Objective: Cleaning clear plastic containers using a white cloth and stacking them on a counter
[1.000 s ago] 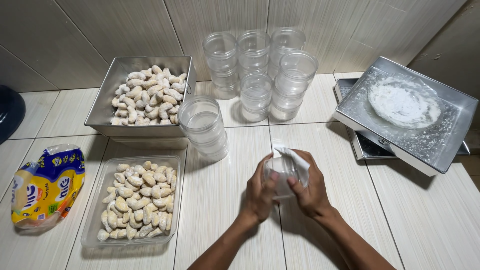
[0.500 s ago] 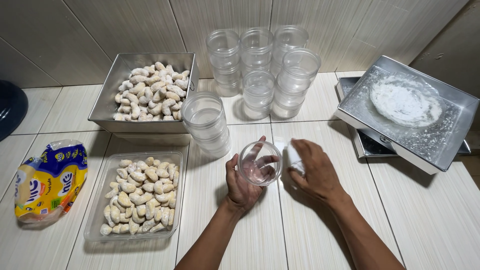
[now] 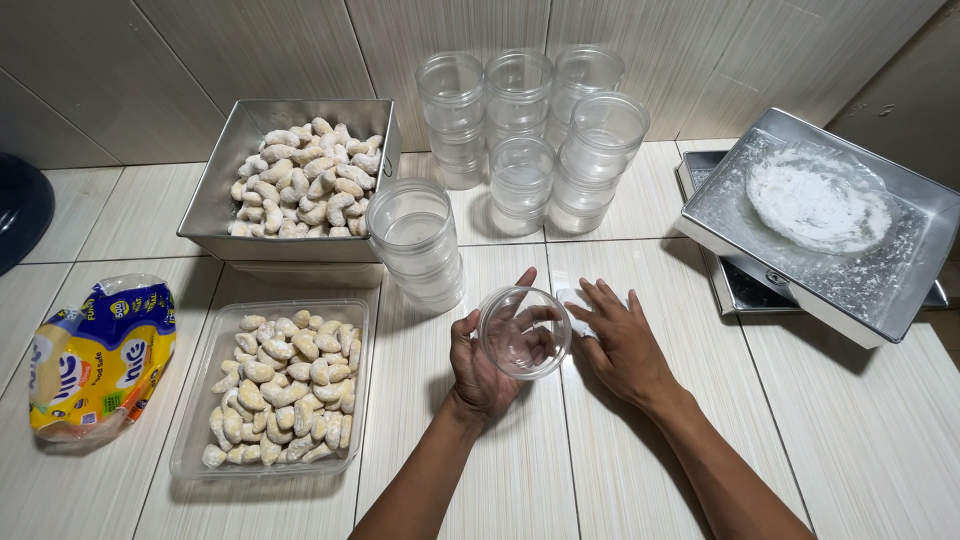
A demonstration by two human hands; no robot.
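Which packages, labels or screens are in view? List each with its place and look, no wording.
Printed bag: far left on the tiled counter, beside the clear plastic tray of pale cookies; crumpled soft plastic, yellow and blue with small red and green marks.
Clear round jars: stacked at the back by the wall, plus one stack nearer; no labels show.
Jar in the left hand: clear, unlabelled.
No signs or screens are visible.

A white cloth [image 3: 578, 312] lies mostly hidden under the right hand [image 3: 622, 340]; dark object [image 3: 20, 210] cut off at left.
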